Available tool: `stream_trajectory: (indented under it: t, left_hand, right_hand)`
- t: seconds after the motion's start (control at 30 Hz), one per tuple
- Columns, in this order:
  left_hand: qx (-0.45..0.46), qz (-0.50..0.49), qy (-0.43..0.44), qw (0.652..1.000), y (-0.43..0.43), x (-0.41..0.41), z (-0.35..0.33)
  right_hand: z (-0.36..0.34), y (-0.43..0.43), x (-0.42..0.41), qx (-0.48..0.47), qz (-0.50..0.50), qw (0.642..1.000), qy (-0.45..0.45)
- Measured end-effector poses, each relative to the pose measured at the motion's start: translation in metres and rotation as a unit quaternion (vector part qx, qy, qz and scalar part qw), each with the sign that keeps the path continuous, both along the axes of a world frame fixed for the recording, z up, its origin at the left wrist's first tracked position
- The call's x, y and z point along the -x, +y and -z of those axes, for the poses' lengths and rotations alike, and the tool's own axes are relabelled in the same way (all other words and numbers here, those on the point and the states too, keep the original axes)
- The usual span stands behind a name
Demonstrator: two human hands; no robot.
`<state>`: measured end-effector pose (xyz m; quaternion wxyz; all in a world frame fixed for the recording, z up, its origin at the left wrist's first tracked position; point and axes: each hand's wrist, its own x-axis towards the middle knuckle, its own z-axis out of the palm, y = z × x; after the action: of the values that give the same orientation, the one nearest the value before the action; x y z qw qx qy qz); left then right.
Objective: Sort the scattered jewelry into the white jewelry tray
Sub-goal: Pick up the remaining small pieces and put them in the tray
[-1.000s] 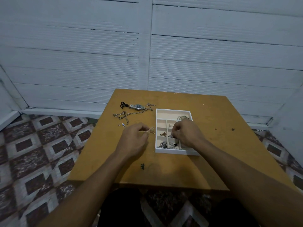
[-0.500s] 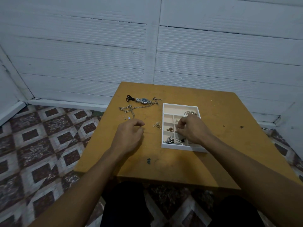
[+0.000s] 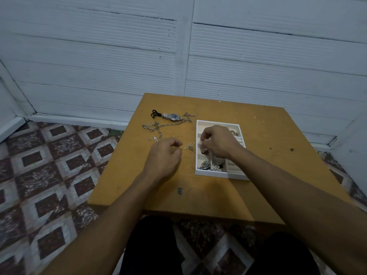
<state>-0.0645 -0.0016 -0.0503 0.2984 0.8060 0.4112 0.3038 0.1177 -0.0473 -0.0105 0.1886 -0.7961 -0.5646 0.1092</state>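
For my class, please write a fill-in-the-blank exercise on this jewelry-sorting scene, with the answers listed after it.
1. The right hand is over the jewelry tray, which is ____ in colour.
2. The wristwatch lies on the ____, outside the tray.
3. The small silver cluster lies ____ the tray and the left hand.
Missing words: white; table; between.

The bench point(image 3: 218, 195) is mustard-ochre, flecked with small dark and pale specks, with a dark blue hash mark point(image 3: 179, 191) inked near its front edge. The jewelry tray point(image 3: 218, 174) is white outside and cream within. The watch point(image 3: 173, 116) is silver with a dark blue dial; the chain point(image 3: 158, 127) is silver, the clip point(image 3: 155, 113) black. The wall point(image 3: 99, 56) is white with fine horizontal ribbing. The floor point(image 3: 49, 165) shows marbled maroon and grey-white tiles framing dark brown rectangles. The trousers point(image 3: 151, 251) are black.
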Motion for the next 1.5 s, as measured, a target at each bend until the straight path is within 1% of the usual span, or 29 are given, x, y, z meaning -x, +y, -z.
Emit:
stream_trajectory:
  t: [0.07,0.13,0.2,0.27,0.43,0.6,0.7,0.77,0.83,0.9,0.97,1.03,1.07,1.13,1.2,1.27,1.33,1.37,1.43,1.5]
  left_hand:
    - [-0.007,0.001,0.010,1.000,0.001,0.001,0.001]
    - [-0.015,0.005,0.024,1.000,0.003,0.004,0.002]
    - [-0.018,0.004,0.037,0.999,0.005,0.007,0.002]
    - [-0.018,0.001,0.043,0.999,0.007,0.009,0.002]
    - [-0.025,-0.006,0.045,0.999,0.010,0.014,0.004]
    - [-0.041,0.009,0.045,0.998,0.005,0.011,0.004]
    - [-0.065,0.018,0.073,0.995,0.003,0.012,0.006]
    - [-0.093,0.029,0.106,0.990,0.002,0.015,0.009]
    - [-0.116,0.032,0.124,0.985,0.001,0.018,0.012]
    - [-0.136,0.028,0.135,0.981,0.002,0.020,0.015]
    - [-0.163,0.033,0.148,0.975,0.002,0.021,0.019]
    - [-0.187,0.046,0.163,0.968,0.000,0.022,0.024]
    - [-0.193,0.052,0.167,0.965,-0.001,0.023,0.025]
    - [-0.197,0.058,0.172,0.964,-0.004,0.025,0.027]
    - [-0.196,0.061,0.173,0.963,-0.005,0.025,0.028]
    - [-0.188,0.056,0.166,0.966,-0.008,0.025,0.025]
    - [-0.149,0.038,0.129,0.980,-0.013,0.021,0.020]
    - [-0.109,0.022,0.097,0.989,-0.018,0.017,0.015]
    - [-0.016,-0.011,0.004,1.000,-0.026,0.009,0.000]
    - [0.062,-0.025,-0.098,0.993,-0.033,0.000,-0.015]
  right_hand:
    - [0.004,0.012,0.011,0.003,-0.019,0.999,-0.032]
    - [0.007,0.022,0.021,0.019,-0.038,0.994,-0.099]
    - [0.009,0.030,0.029,0.057,-0.052,0.983,-0.167]
    - [0.012,0.035,0.033,0.093,-0.051,0.971,-0.216]
    - [0.015,0.040,0.037,0.113,-0.041,0.967,-0.225]
    - [0.018,0.035,0.042,0.100,-0.070,0.942,-0.313]
    - [0.015,0.033,0.042,0.097,-0.085,0.928,-0.349]
    - [0.012,0.032,0.040,0.097,-0.090,0.927,-0.351]
    - [0.011,0.033,0.037,0.081,-0.085,0.936,-0.333]
    - [0.011,0.033,0.035,0.052,-0.069,0.952,-0.293]
    - [0.007,0.031,0.032,0.010,-0.051,0.976,-0.214]
    - [0.000,0.025,0.029,-0.015,-0.035,0.994,-0.103]
    - [-0.005,0.022,0.028,-0.026,-0.033,0.998,-0.053]
    - [-0.015,0.017,0.026,-0.045,-0.038,0.998,0.019]
    - [-0.027,0.010,0.026,-0.053,-0.037,0.993,0.096]
    - [-0.041,0.004,0.026,-0.055,-0.036,0.986,0.153]
    - [-0.053,-0.004,0.025,-0.051,-0.040,0.976,0.207]
    - [-0.058,-0.008,0.024,-0.045,-0.044,0.969,0.239]
    - [-0.068,-0.017,0.023,-0.030,-0.058,0.960,0.273]
    - [-0.078,-0.024,0.023,-0.009,-0.080,0.960,0.269]
